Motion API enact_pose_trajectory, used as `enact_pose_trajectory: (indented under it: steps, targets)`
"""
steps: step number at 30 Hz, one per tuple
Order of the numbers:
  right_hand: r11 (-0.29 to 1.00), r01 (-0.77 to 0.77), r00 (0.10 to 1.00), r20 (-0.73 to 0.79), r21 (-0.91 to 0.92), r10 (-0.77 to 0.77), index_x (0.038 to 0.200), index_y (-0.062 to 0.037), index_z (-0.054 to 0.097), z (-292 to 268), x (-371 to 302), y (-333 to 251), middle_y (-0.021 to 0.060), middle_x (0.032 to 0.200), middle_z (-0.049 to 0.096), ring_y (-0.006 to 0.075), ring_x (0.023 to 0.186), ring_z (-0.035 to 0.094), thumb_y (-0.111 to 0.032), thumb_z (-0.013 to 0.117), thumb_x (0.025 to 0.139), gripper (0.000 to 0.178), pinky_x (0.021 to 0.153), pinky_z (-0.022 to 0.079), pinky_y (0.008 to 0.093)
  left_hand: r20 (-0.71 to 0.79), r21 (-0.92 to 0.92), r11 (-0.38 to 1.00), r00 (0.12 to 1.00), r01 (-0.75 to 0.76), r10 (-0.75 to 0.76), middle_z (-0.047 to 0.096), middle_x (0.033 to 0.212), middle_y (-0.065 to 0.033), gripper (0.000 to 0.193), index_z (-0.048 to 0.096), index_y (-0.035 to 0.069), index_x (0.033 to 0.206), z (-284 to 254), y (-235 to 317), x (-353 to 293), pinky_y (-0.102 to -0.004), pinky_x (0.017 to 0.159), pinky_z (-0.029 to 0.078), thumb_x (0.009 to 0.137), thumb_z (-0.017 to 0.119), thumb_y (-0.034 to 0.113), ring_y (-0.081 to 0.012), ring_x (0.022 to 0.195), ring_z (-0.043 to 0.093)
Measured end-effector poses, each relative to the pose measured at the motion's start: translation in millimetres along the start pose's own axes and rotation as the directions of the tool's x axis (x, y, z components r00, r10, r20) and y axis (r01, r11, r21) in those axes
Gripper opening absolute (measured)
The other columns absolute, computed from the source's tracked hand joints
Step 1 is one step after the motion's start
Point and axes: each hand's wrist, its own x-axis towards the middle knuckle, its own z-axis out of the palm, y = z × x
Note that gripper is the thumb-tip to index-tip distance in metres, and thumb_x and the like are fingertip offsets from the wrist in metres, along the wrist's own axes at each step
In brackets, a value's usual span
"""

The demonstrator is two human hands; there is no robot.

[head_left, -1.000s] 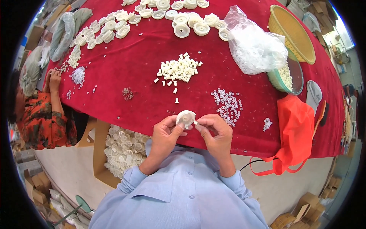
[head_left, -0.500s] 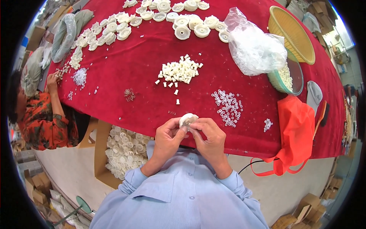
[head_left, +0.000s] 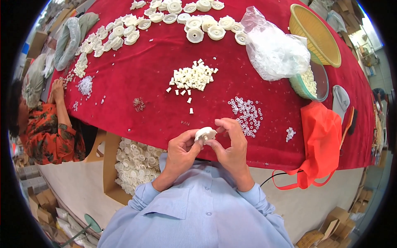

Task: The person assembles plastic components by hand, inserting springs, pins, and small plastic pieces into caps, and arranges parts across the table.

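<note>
White wheel (head_left: 205, 132) gripped in the left hand (head_left: 180, 149), right thumb at its peg (head_left: 205, 138).
The left thumb and fingers close on the wheel, held tilted over the near edge of the red cloth (head_left: 149, 66); the right hand (head_left: 233, 151) is loosely open, its index finger raised clear of the wheel, though whether its thumb presses the peg I cannot tell. Just beyond lies a heap of cream pegs (head_left: 192, 76), with small clear rings (head_left: 246, 115) to the right and more wheels (head_left: 194, 35) at the far side.
</note>
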Motion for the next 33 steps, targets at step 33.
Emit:
enact_pose_trajectory:
  steps: [33]
  targets:
    - [0.966, -0.196, 0.952, 0.270, 0.168, 0.146, 0.120, 0.0002, 0.067, -5, -7, 18, 0.0094, 0.114, 0.067, 0.0191, 0.102, 0.069, 0.002, 0.072, 0.087, 0.034, 0.087, 0.058, 0.0319, -0.017, -0.182, 0.979, 0.995, 0.091, -0.096, 0.073, 0.117, -0.0081, 0.030, 0.063, -0.003, 0.132, 11, 11, -7, -0.0277, 0.090, 0.058, 0.103, 0.063, 0.004, -0.0123, 0.105, 0.069]
